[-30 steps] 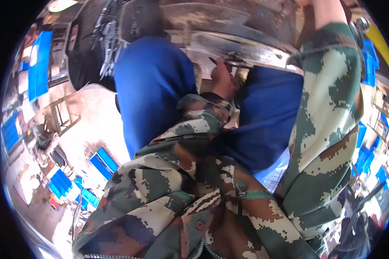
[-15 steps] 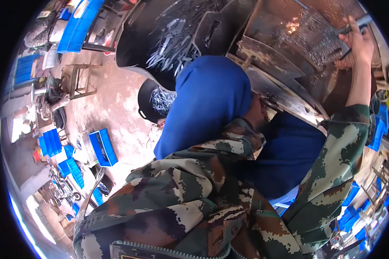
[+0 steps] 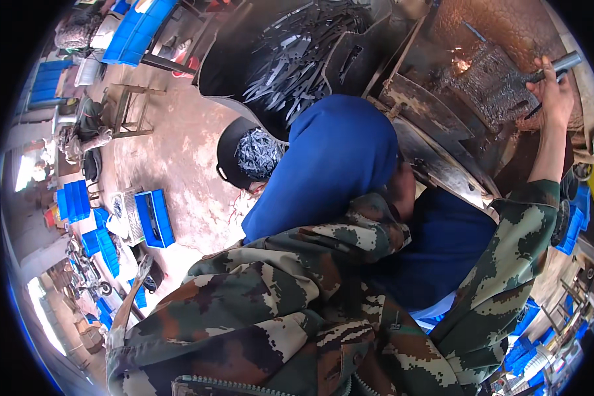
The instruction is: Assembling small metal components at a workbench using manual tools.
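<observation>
My right hand (image 3: pixel 552 99) is raised at the far right with its fingers round a grey round metal handle (image 3: pixel 566 63). Beside it is a greasy, brown, wet-looking machine part (image 3: pixel 488 86), with a bright orange glint on it. My left hand (image 3: pixel 402 188) is low between my knees, next to a worn metal ledge (image 3: pixel 442 155). My blue-clad knee and the shadow hide most of its fingers, so I cannot see what they hold.
A large dark bin (image 3: pixel 221 72) of thin metal strips (image 3: pixel 303 63) stands ahead of my knee. A black tub (image 3: pixel 228 148) with small metal pieces is on the floor. A blue crate (image 3: pixel 155 218) and a wooden stool (image 3: pixel 131 109) are at left.
The view has shifted slightly, so the bin and machine sit further right. My right hand stays at the handle, its fingers now more closed round it. My left hand has drawn back slightly from the ledge.
</observation>
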`<move>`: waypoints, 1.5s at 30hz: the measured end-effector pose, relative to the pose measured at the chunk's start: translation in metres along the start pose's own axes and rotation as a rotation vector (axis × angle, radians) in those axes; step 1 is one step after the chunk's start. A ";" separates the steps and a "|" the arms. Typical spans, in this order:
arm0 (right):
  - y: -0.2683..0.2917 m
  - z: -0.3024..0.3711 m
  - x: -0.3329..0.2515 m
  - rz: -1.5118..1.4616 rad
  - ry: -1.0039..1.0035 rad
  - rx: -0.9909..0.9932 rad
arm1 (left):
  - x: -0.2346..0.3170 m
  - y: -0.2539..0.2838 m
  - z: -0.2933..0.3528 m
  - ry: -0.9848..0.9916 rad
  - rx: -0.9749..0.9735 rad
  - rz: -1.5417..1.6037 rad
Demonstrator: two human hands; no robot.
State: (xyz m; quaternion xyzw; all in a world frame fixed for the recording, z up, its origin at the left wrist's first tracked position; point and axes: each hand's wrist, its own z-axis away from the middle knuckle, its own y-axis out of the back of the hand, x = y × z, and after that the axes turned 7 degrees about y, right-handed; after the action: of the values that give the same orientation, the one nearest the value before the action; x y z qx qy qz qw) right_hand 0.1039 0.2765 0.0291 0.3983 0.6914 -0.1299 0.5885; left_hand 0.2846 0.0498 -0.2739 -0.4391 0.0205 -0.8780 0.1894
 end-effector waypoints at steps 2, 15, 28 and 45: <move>-0.018 -0.005 0.002 -0.003 0.028 -0.018 | 0.015 0.000 -0.004 -0.150 0.060 -0.043; -0.003 0.001 -0.001 0.211 0.004 0.003 | 0.280 -0.095 0.106 -0.193 -0.872 0.071; -0.014 -0.014 0.039 0.398 0.337 0.097 | 0.325 -0.187 0.027 -0.503 -0.903 -0.284; -0.008 0.015 -0.005 0.063 0.082 0.043 | 0.339 -0.165 0.000 -0.632 -0.814 -0.589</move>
State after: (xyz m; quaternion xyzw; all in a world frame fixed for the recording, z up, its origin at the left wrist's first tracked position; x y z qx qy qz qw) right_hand 0.1087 0.2599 0.0271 0.4375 0.6990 -0.1098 0.5550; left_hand 0.0491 0.0837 0.0185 -0.7036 0.1756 -0.6419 -0.2490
